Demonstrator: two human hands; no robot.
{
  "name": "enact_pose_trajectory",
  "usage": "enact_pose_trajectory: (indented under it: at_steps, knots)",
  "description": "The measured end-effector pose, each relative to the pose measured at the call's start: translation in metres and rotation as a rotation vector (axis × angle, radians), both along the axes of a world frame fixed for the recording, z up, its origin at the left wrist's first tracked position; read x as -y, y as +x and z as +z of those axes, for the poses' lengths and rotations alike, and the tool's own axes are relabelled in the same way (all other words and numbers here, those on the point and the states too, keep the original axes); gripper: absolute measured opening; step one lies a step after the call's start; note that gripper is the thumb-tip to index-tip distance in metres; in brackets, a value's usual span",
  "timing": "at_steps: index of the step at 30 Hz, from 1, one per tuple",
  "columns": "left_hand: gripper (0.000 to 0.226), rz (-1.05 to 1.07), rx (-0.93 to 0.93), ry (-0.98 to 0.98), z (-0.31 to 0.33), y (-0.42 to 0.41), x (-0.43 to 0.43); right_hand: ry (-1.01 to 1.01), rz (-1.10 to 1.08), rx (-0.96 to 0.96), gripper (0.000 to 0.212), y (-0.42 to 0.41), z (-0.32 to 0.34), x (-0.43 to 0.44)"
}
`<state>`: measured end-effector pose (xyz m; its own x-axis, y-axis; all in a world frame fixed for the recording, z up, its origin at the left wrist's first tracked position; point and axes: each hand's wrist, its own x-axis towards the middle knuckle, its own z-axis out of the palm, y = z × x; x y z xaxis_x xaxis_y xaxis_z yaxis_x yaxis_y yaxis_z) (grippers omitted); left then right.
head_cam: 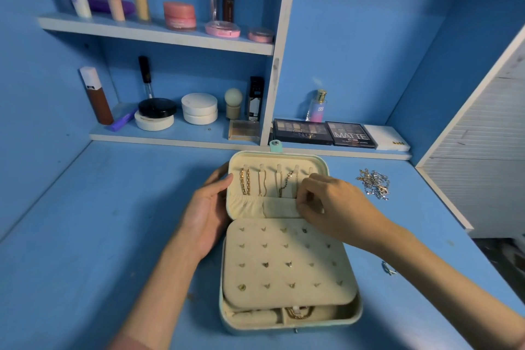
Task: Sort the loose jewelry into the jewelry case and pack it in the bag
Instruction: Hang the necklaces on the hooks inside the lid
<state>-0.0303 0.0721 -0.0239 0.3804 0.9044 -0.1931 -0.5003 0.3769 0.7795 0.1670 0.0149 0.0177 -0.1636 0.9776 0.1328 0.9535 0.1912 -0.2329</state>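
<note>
Head view: our left hand (pixel 210 207) grips the jewelry case (pixel 255 329) lid; right hand (pixel 332 207) curled, hold unclear. Light, tangly chains (pixel 373 183) at two o'clock: we'd pinch one end.

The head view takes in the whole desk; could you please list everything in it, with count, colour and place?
jewelry case: one, mint outside, cream inside, open at the desk's centre
chains: about four, gold, hanging on hooks in the lid
earring panel: one, cream, dotted with small studs, lying over the base
loose chain tangle: one, silver, on the desk right of the case
small ring-like piece: one, silvery, on the desk beside the right forearm
eyeshadow palettes: two, dark, low shelf behind the case
perfume bottle: one, pink-blue with a gold cap, behind the palettes
cosmetics: many, mixed colours, left shelves
left hand: one, holds the lid's left edge
right hand: one, fingers curled at the lid's right hooks; what they pinch is hidden
</note>
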Motion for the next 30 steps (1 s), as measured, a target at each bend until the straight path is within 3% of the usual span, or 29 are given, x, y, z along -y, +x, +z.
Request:
enact_pose_trajectory:
  at_steps: [5,7,14,19,30]
  knots:
    - [0.042,0.01,-0.011,-0.009,0.0001,0.0001,0.0002,-0.06,0.023,0.075,0.043,-0.0004,-0.0006,-0.003]
    - [0.047,0.009,-0.013,-0.006,0.0001,-0.0001,0.0002,-0.057,0.027,0.098,0.049,-0.0015,-0.0006,-0.0036]
    - [0.051,0.008,-0.02,-0.005,-0.0004,-0.0001,-0.0002,-0.006,0.043,0.052,0.018,0.0047,-0.0053,0.0014]
    - [0.051,0.004,-0.019,0.0,-0.0002,0.0002,0.0,-0.002,0.046,0.032,0.023,0.0042,-0.0047,0.0024]
    - [0.05,0.0,-0.018,0.005,-0.0016,-0.0005,-0.0007,-0.068,0.035,0.04,0.012,0.0033,-0.0035,0.0003]
